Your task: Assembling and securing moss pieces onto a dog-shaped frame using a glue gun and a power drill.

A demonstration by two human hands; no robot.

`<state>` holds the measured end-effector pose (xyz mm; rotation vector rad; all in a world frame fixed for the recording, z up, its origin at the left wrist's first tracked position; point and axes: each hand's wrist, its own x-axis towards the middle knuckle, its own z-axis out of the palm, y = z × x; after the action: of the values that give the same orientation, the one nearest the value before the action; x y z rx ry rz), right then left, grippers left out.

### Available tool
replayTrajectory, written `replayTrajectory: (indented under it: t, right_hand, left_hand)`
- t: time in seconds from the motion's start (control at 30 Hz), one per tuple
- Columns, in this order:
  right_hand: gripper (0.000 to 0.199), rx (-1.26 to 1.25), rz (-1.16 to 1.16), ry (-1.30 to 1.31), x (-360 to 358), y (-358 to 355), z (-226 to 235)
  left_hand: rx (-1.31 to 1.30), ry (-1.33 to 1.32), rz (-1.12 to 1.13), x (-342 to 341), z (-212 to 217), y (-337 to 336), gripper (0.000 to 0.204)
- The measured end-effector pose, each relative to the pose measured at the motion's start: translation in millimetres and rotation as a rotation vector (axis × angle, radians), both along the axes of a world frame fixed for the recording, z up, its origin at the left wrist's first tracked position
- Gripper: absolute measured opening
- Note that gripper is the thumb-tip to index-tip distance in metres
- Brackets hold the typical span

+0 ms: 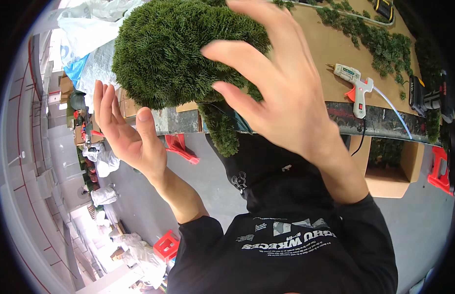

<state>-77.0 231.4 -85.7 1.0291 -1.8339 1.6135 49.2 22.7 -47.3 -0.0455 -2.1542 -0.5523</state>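
Observation:
A large rounded clump of artificial green foliage fills the top middle, at the near edge of the workbench. My right hand is over its right side with fingers spread and bent; whether the fingertips touch the foliage I cannot tell. Just below the clump's lower left side is my left hand, palm turned up, fingers apart and nothing in it. A smaller green sprig hangs below the clump, past the bench edge.
A white glue gun with an orange trigger lies on the brown board at right. Loose green sprigs are scattered behind it. Beside it stands a black power tool. Under the bench is a cardboard box; red stools stand on the floor.

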Motion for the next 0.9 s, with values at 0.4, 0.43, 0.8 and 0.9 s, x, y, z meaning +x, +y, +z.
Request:
replayTrajectory:
  t: [0.4,0.43,0.8,0.9]
  right_hand:
    - [0.023,0.001,-0.030,0.097,-1.8,6.0,-61.2]
    - [0.013,-0.046,-0.014,-0.035,2.0,12.9,-67.1]
    - [0.022,-0.444,0.545,-0.827,11.9,120.3,-103.8]
    - [0.018,-0.159,0.869,-0.704,30.8,108.8,-67.2]
  left_hand:
    - [0.223,0.078,0.068,28.3,-24.5,-17.6,0.031]
    - [0.303,0.100,0.085,35.4,-31.2,-25.2,0.030]
    - [0.888,-0.032,0.184,94.2,-107.2,-35.3,0.031]
    - [1.014,-0.146,-0.009,94.1,-112.0,-19.1,0.038]
